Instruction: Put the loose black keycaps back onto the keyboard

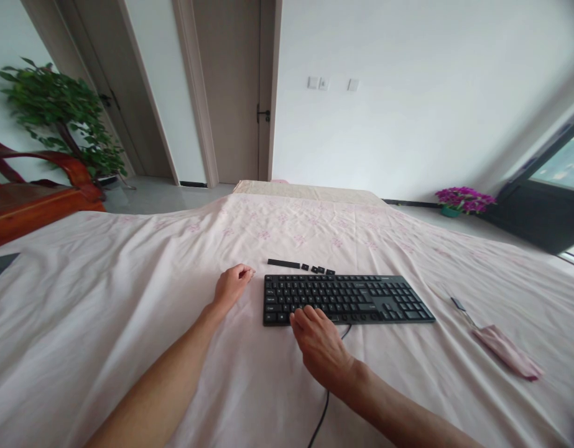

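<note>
Black keyboard [375, 289]: well inside the cloth [249, 386]'s far edge
Right grip [314, 336]: bent over the keyboard's near edge, probably key work; hold hidden
Left grip [231, 285]: curled, contents unclear
Loose keycaps [305, 267]: likely need precise pinching

the one view, worn on the head, looks forward and down, wide-angled, with the left hand [233, 285] and right hand [318, 343] at middle range beside the keyboard [336, 297]; the white wall [408, 124] fills the far background.
</note>
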`<action>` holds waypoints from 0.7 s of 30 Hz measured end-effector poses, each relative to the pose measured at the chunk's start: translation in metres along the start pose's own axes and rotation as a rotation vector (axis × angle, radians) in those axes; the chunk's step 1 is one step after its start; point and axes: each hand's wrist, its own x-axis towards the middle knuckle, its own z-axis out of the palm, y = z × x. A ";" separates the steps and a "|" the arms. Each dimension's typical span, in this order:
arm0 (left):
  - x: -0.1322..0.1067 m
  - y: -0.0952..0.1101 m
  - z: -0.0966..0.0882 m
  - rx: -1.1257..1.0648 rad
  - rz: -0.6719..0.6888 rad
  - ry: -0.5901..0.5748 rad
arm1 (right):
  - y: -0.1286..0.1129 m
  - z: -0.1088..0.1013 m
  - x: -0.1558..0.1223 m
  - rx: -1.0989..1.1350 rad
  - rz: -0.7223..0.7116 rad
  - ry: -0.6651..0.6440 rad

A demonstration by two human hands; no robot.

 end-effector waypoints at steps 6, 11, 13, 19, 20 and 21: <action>-0.002 0.007 -0.003 0.031 -0.015 0.011 | 0.054 -0.021 0.030 0.302 0.138 0.071; -0.001 0.006 -0.002 0.012 -0.001 0.011 | 0.102 -0.018 0.085 0.258 0.408 0.097; 0.000 0.005 -0.002 -0.006 0.005 0.004 | 0.107 -0.011 0.106 0.170 0.417 0.031; 0.003 -0.002 0.000 -0.021 0.012 -0.004 | 0.106 0.009 0.143 0.094 0.407 -0.104; 0.003 -0.004 0.001 -0.027 0.017 -0.003 | 0.105 0.011 0.146 0.096 0.405 -0.108; 0.003 -0.005 0.002 -0.033 0.022 -0.001 | 0.105 0.012 0.147 0.099 0.400 -0.111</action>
